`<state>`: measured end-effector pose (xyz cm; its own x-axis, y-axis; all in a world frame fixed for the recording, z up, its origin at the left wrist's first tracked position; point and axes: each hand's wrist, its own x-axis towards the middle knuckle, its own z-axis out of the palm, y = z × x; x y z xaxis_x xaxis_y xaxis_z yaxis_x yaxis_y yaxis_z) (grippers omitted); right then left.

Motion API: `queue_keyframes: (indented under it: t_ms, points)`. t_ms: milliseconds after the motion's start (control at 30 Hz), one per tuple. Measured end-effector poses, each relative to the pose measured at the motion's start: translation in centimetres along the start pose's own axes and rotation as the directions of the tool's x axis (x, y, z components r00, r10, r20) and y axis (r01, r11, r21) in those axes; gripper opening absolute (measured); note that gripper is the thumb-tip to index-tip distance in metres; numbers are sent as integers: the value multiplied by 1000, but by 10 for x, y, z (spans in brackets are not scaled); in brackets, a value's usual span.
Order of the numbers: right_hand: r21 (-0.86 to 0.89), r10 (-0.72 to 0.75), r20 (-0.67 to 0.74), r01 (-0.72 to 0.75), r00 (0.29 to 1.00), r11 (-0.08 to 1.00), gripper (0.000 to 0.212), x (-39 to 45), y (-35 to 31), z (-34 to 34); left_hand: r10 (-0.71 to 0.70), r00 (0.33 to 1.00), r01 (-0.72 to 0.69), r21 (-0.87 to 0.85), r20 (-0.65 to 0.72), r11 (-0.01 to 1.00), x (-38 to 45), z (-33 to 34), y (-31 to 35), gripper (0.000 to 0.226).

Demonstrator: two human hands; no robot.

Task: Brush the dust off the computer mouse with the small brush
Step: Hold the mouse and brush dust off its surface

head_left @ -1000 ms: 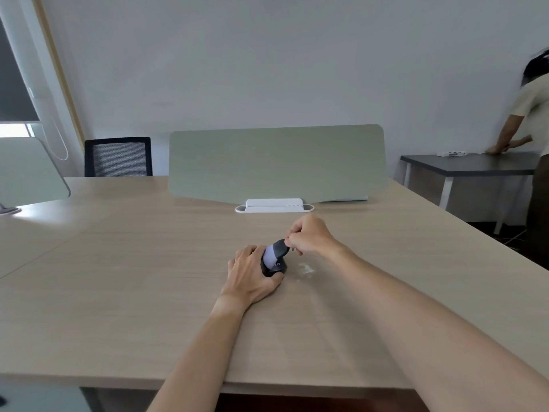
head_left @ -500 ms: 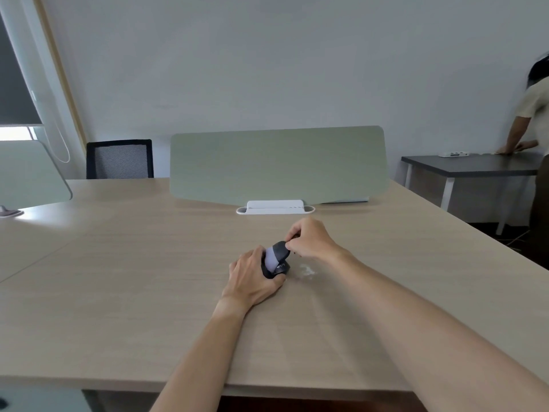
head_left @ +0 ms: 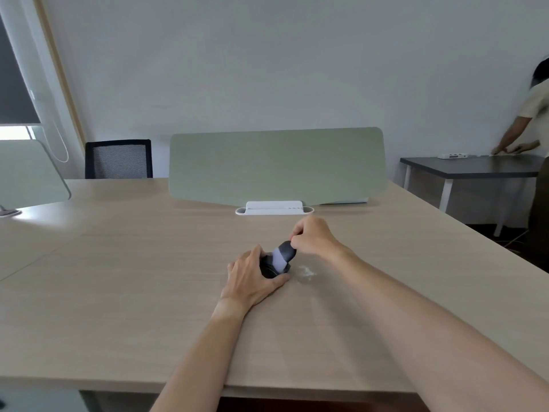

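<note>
A dark computer mouse (head_left: 269, 270) lies on the wooden desk (head_left: 124, 286), mostly covered. My left hand (head_left: 252, 276) wraps around it from the left and near side and holds it down. My right hand (head_left: 313, 237) pinches the top of a small brush (head_left: 282, 255) with a dark grey body and pale bristles. The bristles rest on the mouse's upper right side. A small patch of white dust (head_left: 306, 273) lies on the desk just right of the mouse.
A green desk divider (head_left: 276, 165) with a white base (head_left: 274, 209) stands behind the hands. A black chair (head_left: 118, 159) is at the back left, another divider (head_left: 26, 173) at far left. A person (head_left: 534, 138) leans over a dark table (head_left: 475, 168) at right.
My right hand and the brush have shifted slightly over the mouse, with the bristles now lower on it. My left hand keeps its hold. The person at right has moved a little.
</note>
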<state>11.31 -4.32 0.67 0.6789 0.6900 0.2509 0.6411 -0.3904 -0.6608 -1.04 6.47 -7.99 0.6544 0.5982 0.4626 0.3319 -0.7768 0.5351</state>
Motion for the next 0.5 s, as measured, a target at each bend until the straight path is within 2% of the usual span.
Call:
queue_keyframes:
  t_ms: [67, 133, 167, 233, 300, 333, 500]
  points:
    - [-9, -17, -116, 16, 993, 1000, 27, 2, 2, -3, -1, 1000, 1, 14, -2, 1000, 0, 0, 0, 60]
    - [36, -13, -155, 19, 988, 999, 24, 4, 1, -4, -8, 1000, 8, 18, -2, 1000, 1, 0, -1, 60]
    - [76, 4, -124, 5, 992, 997, 23, 5, -1, -4, -8, 1000, 8, 20, 0, 1000, 1, 0, -1, 59]
    - [137, 49, 34, -53, 998, 989, 24, 1, -4, -3, -5, 1000, 5, 23, -4, 1000, 1, 0, 0, 58]
    - [101, 64, 156, -80, 986, 992, 23, -2, -4, 0, -8, 1000, 8, 26, -9, 1000, 0, 0, 0, 59]
    - [71, 55, 157, -67, 986, 995, 21, -3, -3, 1, -8, 1000, 8, 30, -9, 1000, 0, 0, 0, 59]
    - [-20, 10, -54, -11, 998, 1000, 16, 6, 10, 2, 0, 1000, 0, 30, 3, 1000, 1, 1, -3, 62]
